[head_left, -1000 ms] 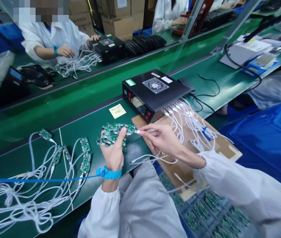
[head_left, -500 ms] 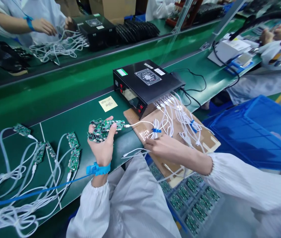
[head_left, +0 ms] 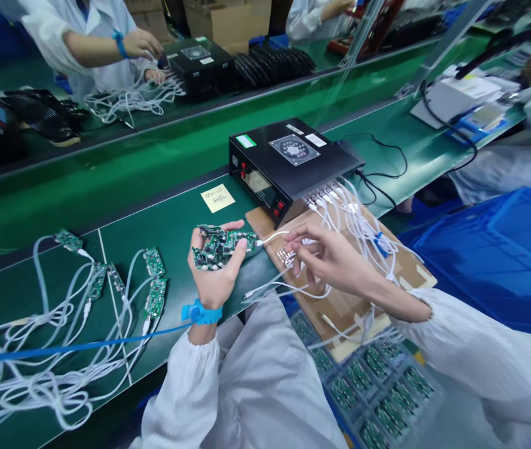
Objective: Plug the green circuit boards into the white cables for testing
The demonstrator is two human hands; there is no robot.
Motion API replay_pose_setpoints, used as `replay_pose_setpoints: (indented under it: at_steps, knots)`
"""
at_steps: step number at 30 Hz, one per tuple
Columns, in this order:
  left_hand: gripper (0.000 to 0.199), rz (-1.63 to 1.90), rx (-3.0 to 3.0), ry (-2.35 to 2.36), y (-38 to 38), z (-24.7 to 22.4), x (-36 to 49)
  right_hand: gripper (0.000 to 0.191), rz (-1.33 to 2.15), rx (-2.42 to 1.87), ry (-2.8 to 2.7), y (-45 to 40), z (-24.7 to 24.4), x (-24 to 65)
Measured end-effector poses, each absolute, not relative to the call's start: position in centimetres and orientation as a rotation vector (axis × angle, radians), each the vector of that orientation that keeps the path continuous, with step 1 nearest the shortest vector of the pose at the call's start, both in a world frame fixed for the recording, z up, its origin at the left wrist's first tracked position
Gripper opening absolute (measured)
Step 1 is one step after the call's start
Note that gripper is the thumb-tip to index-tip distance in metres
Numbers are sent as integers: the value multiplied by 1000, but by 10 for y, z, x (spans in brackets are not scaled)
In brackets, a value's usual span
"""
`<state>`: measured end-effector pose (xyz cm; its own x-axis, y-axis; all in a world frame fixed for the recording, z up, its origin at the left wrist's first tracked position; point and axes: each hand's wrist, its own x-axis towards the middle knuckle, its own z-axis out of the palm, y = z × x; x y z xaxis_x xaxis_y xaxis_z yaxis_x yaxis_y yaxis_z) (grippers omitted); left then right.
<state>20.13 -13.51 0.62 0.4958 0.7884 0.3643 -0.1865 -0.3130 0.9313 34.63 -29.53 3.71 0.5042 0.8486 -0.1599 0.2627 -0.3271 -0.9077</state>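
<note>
Several green circuit boards (head_left: 218,248) are bunched in my left hand (head_left: 218,277), which is closed around them with the thumb on top. One board has a white cable plug (head_left: 260,242) in its right end. My right hand (head_left: 328,255) is over the cardboard sheet, its fingers curled in at a white cable (head_left: 285,269); the fingertips partly hide their hold. Behind it, a black test box (head_left: 288,156) with red switches has a row of white cables plugged into its side. A loose cable end (head_left: 249,294) lies at the table edge.
Boards on white cables (head_left: 155,296) spread over the table at left. A yellow note (head_left: 217,198) lies by the box. Below the cardboard (head_left: 312,299) is a tray of boards (head_left: 389,399); a blue bin (head_left: 494,249) stands at right. Co-workers sit across and at right.
My right hand has lifted from the bundled cables and its fingers have loosened somewhat. My left hand still holds the boards. The whole view has shifted a little.
</note>
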Motion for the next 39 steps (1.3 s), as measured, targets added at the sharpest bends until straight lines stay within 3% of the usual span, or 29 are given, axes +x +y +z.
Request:
replay_pose_setpoints:
  at_steps: [3,8,13,18,23,30,33,39]
  knots:
    - [26,1082,1638,474,-141,12,207,19,775,-1826,-1214,-290,34,339]
    - [30,1012,1736,443,-137,17,204,14,385,-1934,-2083,-286,4,325]
    - [43,834,1815,266,-126,16,192,17,404,-1971,-2373,-290,-5,330]
    - [39,679,1786,164,-124,18,187,18,393,-1998,-2388,-298,14,346]
    - [56,561,1591,114,-122,14,188,17,383,-1948,-2371,-301,14,358]
    - [53,469,1433,91,-122,11,190,21,742,-1705,-1558,-313,34,371]
    - [48,509,1457,95,-120,6,194,26,730,-1653,-1315,-315,39,370]
    - [57,626,1594,176,-118,-3,199,26,700,-1564,-1219,-315,46,366]
